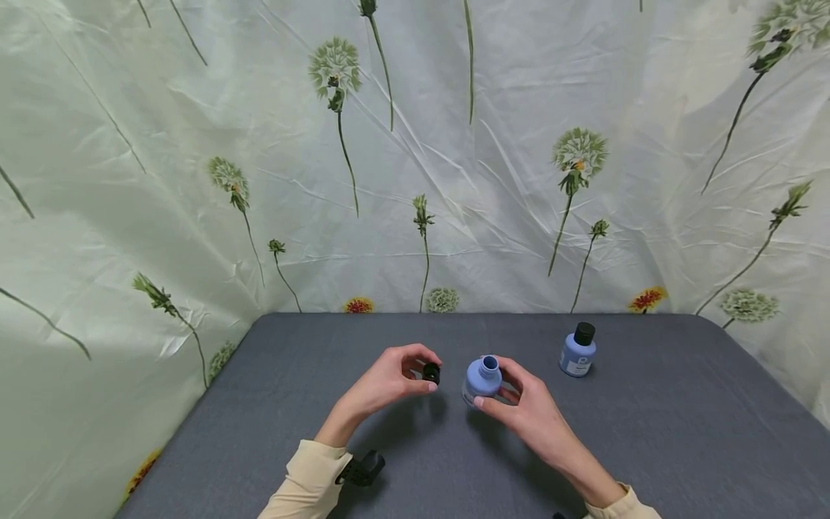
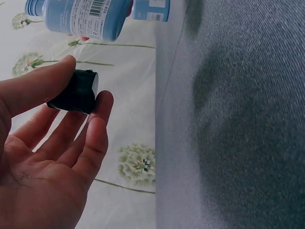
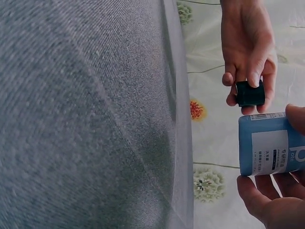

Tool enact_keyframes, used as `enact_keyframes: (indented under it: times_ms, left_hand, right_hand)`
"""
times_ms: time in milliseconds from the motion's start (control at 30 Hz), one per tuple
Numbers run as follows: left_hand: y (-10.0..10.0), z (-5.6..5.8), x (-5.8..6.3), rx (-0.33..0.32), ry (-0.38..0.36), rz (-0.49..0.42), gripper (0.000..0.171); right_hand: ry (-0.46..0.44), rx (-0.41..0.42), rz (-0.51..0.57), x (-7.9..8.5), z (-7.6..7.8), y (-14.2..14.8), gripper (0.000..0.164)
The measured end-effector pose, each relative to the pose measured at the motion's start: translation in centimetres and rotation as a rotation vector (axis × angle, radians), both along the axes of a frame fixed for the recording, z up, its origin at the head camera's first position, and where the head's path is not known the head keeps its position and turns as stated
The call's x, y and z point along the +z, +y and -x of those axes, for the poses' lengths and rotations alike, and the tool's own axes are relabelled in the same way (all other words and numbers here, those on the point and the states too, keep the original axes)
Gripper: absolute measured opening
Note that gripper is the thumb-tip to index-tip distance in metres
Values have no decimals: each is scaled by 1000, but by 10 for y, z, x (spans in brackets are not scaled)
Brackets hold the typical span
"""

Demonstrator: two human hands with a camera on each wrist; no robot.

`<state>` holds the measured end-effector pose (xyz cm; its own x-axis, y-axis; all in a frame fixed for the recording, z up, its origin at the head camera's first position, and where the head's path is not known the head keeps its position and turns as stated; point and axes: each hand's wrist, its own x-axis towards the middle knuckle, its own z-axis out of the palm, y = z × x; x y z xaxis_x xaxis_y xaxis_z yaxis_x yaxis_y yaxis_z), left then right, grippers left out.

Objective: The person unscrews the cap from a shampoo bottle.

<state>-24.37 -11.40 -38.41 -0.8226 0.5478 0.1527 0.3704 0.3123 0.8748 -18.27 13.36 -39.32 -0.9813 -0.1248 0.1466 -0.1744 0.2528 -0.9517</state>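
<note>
Centrally, above the worktop (image 1: 295, 360), the left hand (image 1: 394, 376), angled inward, pinches a black cap (image 1: 431, 373) at its fingertips (image 2: 104, 102); just beside it, the right hand (image 1: 530, 411) curls round an uncapped blue bottle (image 1: 481, 382), nearly upright.

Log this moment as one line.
left hand pinches black cylindrical cap | right hand grips uncapped blue labelled bottle | black-capped blue bottle stands on grey cloth-covered table
</note>
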Motion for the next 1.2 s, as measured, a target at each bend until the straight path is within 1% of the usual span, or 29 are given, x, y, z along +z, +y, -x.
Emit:
enact_keyframes:
  times_ms: [233, 367, 467, 500, 533, 567, 700, 733, 767, 900, 1067, 1200]
  left_hand:
    - [-7, 6, -6, 6, 5, 10, 33]
    - [-12, 8, -7, 29, -7, -3, 38]
    - [-16, 10, -7, 57, -26, -15, 40]
    - [-17, 10, -5, 68, -31, -16, 39]
    - [-18, 8, -1, 77, -34, -15, 38]
    - [-20, 9, -1, 86, -33, -17, 37]
    - [-26, 12, -2, 117, -14, -8, 34]
    - [-28, 14, -5, 120, -9, -11, 35]
    - [-30, 18, -11, 124, -4, -13, 36]
    - [-33, 21, -16, 144, 22, 3, 36]
    - [-37, 25, -17, 179, 46, 59, 35]
    - [-39, 30, -18, 190, 52, 83, 35]
  right_hand:
    - [20, 40, 42, -3, 3, -4, 60]
    - [39, 62, 72, -3, 7, -7, 59]
    - [45, 70, 75, -3, 12, -9, 59]
    - [41, 70, 69, -3, 14, -9, 58]
    - [37, 66, 60, -3, 15, -10, 58]
    - [34, 64, 52, -2, 17, -11, 58]
    - [40, 68, 30, -3, 23, -15, 57]
    - [45, 70, 29, -3, 24, -16, 56]
    - [53, 77, 32, -4, 26, -17, 56]
    - [60, 74, 18, -8, 33, -20, 56]
    - [46, 45, -4, -9, 41, -26, 56]
    - [42, 42, 2, -9, 47, -29, 57]
